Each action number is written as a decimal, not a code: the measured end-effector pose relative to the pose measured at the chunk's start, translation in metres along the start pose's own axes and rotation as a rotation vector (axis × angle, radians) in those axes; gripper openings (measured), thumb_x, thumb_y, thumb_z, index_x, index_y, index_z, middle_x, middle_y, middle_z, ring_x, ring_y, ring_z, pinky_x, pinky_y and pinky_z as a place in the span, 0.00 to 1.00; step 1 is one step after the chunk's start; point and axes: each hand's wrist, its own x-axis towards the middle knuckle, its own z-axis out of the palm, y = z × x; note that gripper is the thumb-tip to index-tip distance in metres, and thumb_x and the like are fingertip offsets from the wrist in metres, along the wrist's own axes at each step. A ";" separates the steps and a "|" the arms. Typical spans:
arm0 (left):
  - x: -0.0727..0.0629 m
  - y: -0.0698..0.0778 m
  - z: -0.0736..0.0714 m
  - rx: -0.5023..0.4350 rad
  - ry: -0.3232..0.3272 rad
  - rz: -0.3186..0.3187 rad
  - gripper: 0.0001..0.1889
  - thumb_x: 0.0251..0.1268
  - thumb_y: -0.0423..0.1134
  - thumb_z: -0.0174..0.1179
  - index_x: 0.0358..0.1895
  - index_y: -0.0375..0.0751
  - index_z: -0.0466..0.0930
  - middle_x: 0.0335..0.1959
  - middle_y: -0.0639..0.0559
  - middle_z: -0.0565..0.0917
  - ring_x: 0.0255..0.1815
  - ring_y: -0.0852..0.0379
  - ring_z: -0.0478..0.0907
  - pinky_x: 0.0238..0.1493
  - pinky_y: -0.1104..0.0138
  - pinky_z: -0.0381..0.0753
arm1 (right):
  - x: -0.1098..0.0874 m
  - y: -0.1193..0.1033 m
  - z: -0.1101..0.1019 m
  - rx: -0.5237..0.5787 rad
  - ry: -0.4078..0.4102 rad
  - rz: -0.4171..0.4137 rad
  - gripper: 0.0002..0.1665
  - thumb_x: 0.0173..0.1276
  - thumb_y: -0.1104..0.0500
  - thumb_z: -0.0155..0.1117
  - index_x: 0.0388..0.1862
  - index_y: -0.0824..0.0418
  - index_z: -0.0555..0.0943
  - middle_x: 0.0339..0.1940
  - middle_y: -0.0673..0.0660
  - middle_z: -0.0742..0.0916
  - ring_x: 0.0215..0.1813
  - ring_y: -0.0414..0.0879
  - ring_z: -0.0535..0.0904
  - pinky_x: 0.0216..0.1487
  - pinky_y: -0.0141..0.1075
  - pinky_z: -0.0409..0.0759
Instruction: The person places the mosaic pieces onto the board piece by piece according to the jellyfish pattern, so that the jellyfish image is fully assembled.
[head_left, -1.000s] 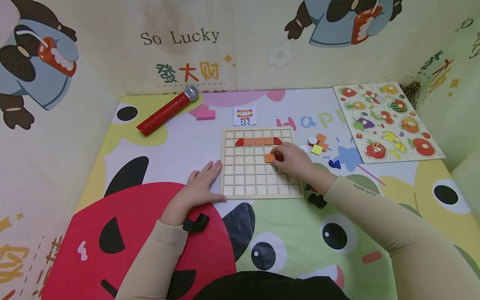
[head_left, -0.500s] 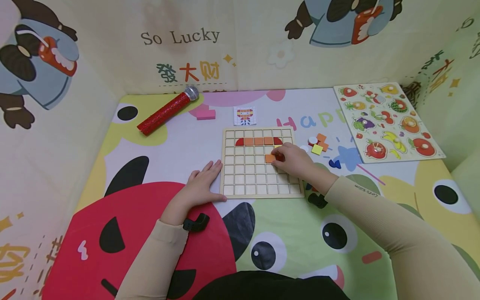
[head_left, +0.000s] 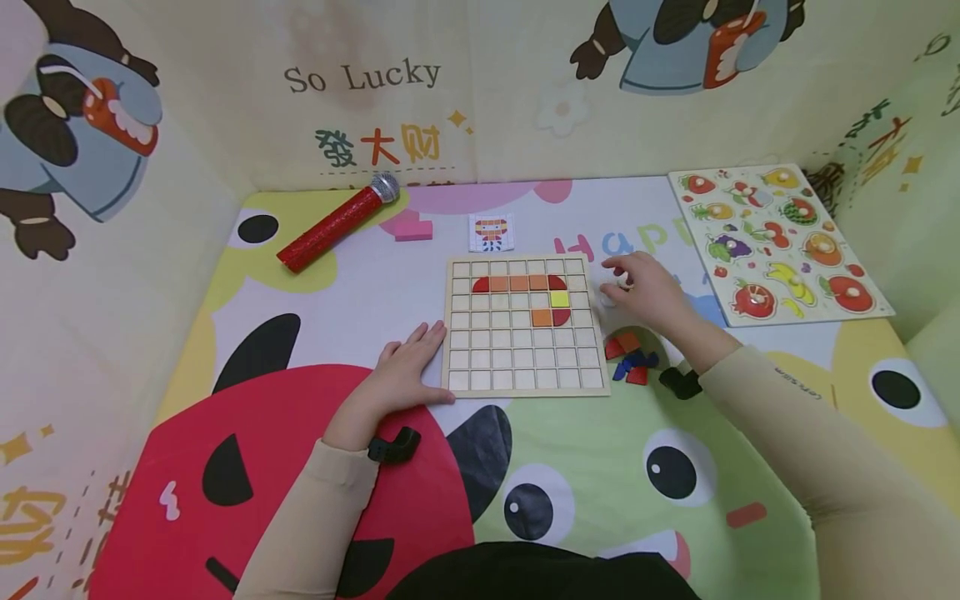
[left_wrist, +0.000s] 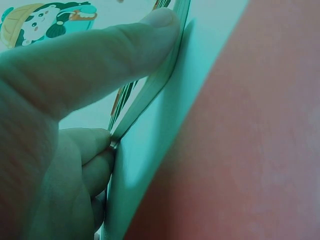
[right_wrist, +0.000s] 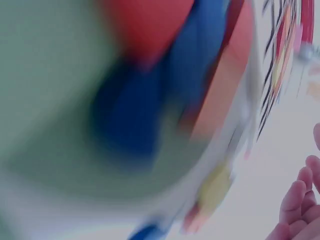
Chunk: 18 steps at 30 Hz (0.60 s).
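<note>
A wooden grid board [head_left: 525, 371] lies in the middle of the mat. It holds a row of red and orange tiles [head_left: 517, 283], a yellow tile [head_left: 559, 298], and an orange tile [head_left: 542, 317] beside a red one [head_left: 561, 317]. My left hand [head_left: 416, 360] rests flat against the board's left edge; in the left wrist view its thumb [left_wrist: 100, 55] presses along the board edge [left_wrist: 150, 90]. My right hand [head_left: 637, 285] hovers off the board's right side with fingers spread, holding nothing that I can see. The right wrist view is blurred, with my fingers [right_wrist: 300, 205] at its corner.
Loose red and blue pieces [head_left: 630, 358] lie by the board's right edge. A pattern card [head_left: 491, 232], a pink block [head_left: 412, 229] and a red glitter microphone [head_left: 337, 221] lie behind the board. A fruit puzzle board [head_left: 780, 242] sits at the far right. Padded walls surround the mat.
My right hand has left the board and moved right, over the loose pieces. The yellow tile and the red tile beside the orange one now show uncovered. The left hand has not moved.
</note>
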 end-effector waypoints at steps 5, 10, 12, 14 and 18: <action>0.000 0.000 0.000 -0.002 -0.004 -0.002 0.56 0.38 0.55 0.70 0.72 0.51 0.44 0.74 0.55 0.48 0.74 0.51 0.40 0.66 0.46 0.45 | -0.005 0.033 -0.019 -0.087 -0.018 0.104 0.28 0.65 0.51 0.52 0.61 0.63 0.68 0.54 0.66 0.73 0.50 0.59 0.69 0.45 0.51 0.71; 0.000 -0.001 0.000 0.001 -0.002 -0.001 0.56 0.38 0.55 0.70 0.72 0.50 0.44 0.74 0.55 0.48 0.74 0.51 0.40 0.66 0.46 0.45 | -0.010 0.054 -0.024 -0.117 -0.112 0.151 0.30 0.65 0.49 0.50 0.62 0.62 0.66 0.54 0.67 0.72 0.48 0.59 0.69 0.43 0.51 0.71; 0.000 -0.002 0.000 -0.002 0.000 0.000 0.56 0.38 0.55 0.70 0.72 0.50 0.44 0.74 0.55 0.48 0.74 0.51 0.40 0.66 0.46 0.45 | -0.011 0.057 -0.023 -0.124 -0.126 0.148 0.30 0.64 0.48 0.52 0.61 0.62 0.67 0.52 0.66 0.72 0.46 0.58 0.68 0.41 0.48 0.71; 0.000 -0.002 0.000 -0.005 0.001 0.003 0.56 0.38 0.55 0.70 0.72 0.50 0.44 0.74 0.55 0.48 0.74 0.51 0.40 0.66 0.46 0.45 | -0.011 0.060 -0.023 -0.126 -0.138 0.149 0.30 0.64 0.48 0.53 0.61 0.62 0.67 0.52 0.66 0.73 0.46 0.57 0.68 0.40 0.47 0.71; 0.001 -0.001 0.000 -0.005 0.006 0.012 0.56 0.37 0.55 0.70 0.72 0.51 0.44 0.74 0.55 0.49 0.74 0.51 0.41 0.66 0.46 0.46 | -0.011 0.063 -0.023 -0.112 -0.163 0.156 0.31 0.64 0.47 0.55 0.61 0.63 0.67 0.52 0.65 0.73 0.47 0.57 0.68 0.42 0.48 0.71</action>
